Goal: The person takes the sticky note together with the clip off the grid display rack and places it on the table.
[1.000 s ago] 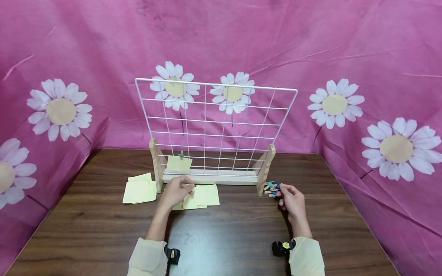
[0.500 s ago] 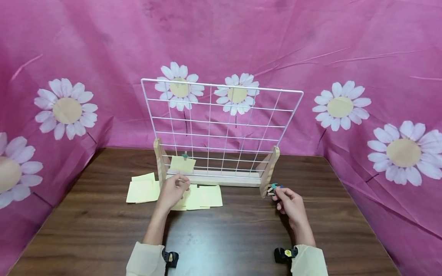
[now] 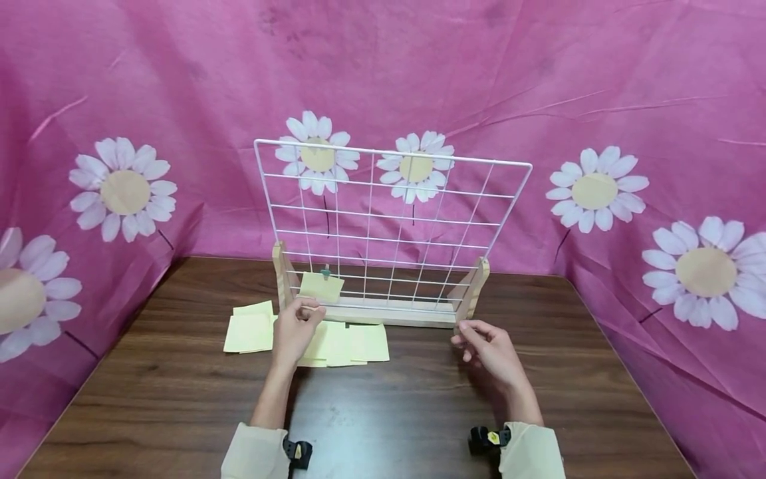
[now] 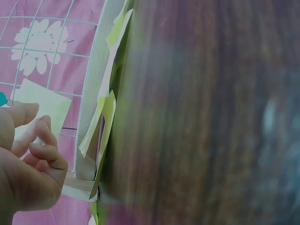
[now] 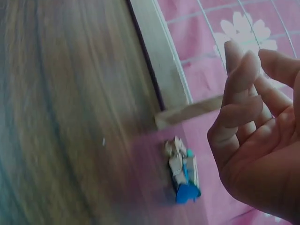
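A yellow sticky note (image 3: 323, 287) hangs from a teal clip (image 3: 326, 271) at the lower left of the white wire grid (image 3: 391, 216). My left hand (image 3: 296, 326) is right at its lower edge, fingers loosely bent, nothing visible between them. In the left wrist view the fingers (image 4: 23, 112) overlap this note. My right hand (image 3: 493, 352) is by the grid's right wooden foot (image 3: 475, 286), thumb close to the fingertips (image 5: 248, 65); I cannot tell whether it pinches a clip. Several small wooden clips (image 5: 178, 164), one with a blue heart, lie on the table below it.
More yellow sticky notes (image 3: 369, 342) lie along the grid's wooden base (image 3: 391, 313), and another group (image 3: 248, 331) lies left of the stand. The brown wooden table (image 3: 383, 412) is backed by a pink cloth (image 3: 455, 66) with white daisies.
My left hand has moved left from over the loose notes to the clipped note. The right hand has drawn away from the clips, a little to the left, toward the stand's foot.
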`<move>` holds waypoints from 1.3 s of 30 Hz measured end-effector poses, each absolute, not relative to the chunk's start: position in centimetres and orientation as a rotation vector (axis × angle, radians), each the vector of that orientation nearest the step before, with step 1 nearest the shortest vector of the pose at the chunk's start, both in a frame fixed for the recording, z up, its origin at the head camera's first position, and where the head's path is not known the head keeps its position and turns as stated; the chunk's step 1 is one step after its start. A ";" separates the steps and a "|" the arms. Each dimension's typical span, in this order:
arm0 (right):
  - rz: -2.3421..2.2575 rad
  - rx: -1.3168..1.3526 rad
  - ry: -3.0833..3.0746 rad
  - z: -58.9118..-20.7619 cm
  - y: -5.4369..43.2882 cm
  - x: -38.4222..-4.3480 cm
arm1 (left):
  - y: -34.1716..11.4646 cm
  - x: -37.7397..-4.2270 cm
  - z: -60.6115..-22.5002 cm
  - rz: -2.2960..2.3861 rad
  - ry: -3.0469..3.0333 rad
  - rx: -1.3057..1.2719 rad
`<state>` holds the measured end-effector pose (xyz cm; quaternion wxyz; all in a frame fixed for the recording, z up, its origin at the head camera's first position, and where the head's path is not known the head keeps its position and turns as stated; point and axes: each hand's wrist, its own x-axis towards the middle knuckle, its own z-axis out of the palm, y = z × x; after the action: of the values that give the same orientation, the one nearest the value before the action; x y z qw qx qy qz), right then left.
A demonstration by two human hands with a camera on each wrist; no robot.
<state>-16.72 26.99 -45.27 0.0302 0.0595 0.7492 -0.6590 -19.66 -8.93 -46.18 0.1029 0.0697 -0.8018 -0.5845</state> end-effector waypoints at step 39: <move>-1.933 -0.482 2.496 -40.7 11.8 -21.7 | -9.7 -19.7 -45.4 -1.961 -2.109 0.209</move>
<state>-21.66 11.83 -40.72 -0.0261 -0.1510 0.7813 -0.6051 -19.73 -9.66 -45.41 0.1267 0.0719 -0.7245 -0.6737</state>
